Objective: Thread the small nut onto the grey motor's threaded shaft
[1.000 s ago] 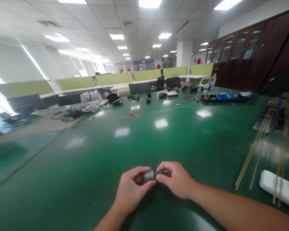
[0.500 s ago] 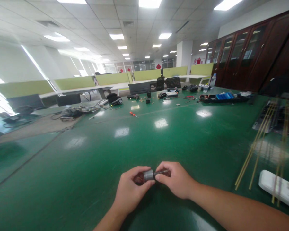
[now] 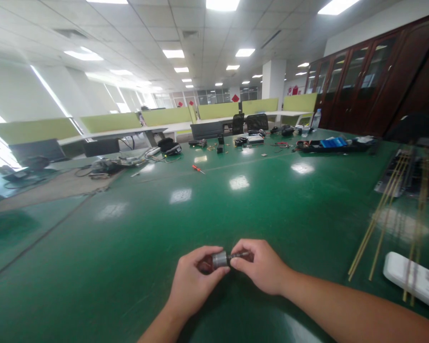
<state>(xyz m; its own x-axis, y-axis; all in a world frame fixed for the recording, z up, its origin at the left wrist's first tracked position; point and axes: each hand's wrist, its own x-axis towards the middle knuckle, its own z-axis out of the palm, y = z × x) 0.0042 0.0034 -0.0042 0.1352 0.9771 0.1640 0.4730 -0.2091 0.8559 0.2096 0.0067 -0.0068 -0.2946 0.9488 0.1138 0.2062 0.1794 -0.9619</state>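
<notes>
Between my hands, just above the green tabletop, a motor rotor (image 3: pixel 220 259) lies level, with a grey metal cylinder, a reddish-brown part on its left and a thin dark shaft on its right. My left hand (image 3: pixel 196 276) is wrapped round the cylinder end, thumb below and fingers above. The shaft end is pinched between thumb and fingers of my right hand (image 3: pixel 259 266), which partly hide it. Both forearms come in from the bottom of the head view.
On the green table (image 3: pixel 146 228) lies a red screwdriver (image 3: pixel 198 169). Thin yellowish sticks (image 3: pixel 379 224) and a white case (image 3: pixel 411 278) are on the right. A black tray (image 3: pixel 332 145), a water bottle (image 3: pixel 317 118) and tangled cables (image 3: pixel 109 166) stand farther back.
Almost nothing differs. Both hands keep the same hold on the rotor, and the view has shifted very slightly.
</notes>
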